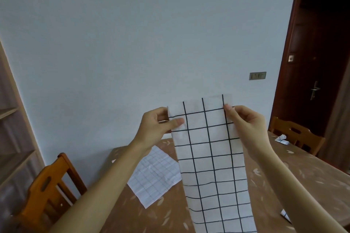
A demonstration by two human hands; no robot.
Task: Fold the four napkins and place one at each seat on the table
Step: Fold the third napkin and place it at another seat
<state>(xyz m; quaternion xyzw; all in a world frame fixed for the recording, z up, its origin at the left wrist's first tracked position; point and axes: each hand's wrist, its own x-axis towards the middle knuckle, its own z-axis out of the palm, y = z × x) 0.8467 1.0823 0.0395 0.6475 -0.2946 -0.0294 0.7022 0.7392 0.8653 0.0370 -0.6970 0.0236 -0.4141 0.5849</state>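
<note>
A white napkin with a black grid (210,157) hangs as a long folded strip above the table, held up by its top corners. My left hand (157,125) pinches the top left corner and my right hand (244,121) pinches the top right corner. A second napkin with a finer grid (155,174) lies flat and unfolded on the table behind the strip. A small folded napkin (282,139) sits at the far right seat. The edge of another napkin (286,216) shows at the lower right, partly hidden by my right forearm.
The brown table (274,176) has a leaf-pattern cover. A wooden chair (49,185) stands at its left side and another chair (297,134) at the far right. A shelf unit (13,138) is on the left, a dark door (320,58) on the right.
</note>
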